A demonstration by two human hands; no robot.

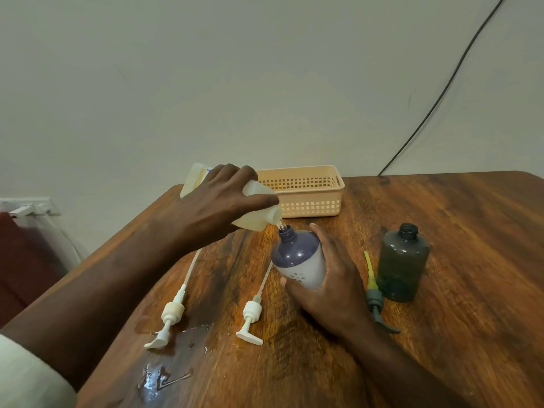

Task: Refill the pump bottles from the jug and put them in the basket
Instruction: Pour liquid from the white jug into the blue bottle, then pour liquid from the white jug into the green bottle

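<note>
My left hand point(223, 198) grips a pale translucent jug point(256, 219) tipped to the right, its spout just above the open neck of a purple and white bottle point(297, 257). A thin stream runs from the spout into the neck. My right hand point(329, 278) holds that bottle, tilted toward the jug. A dark grey bottle point(403, 263) stands open and upright to the right. Two white pump heads point(172, 313) point(250, 319) lie on the table with their tubes pointing away. A grey pump with a yellow tube point(374, 293) lies beside the grey bottle. The peach basket point(306, 189) stands at the back.
The wooden table point(471, 334) has wet spilled patches point(159, 375) near its front left edge. A black cable point(441, 95) runs down the wall to the table's back right. A red cloth point(20, 260) lies left of the table.
</note>
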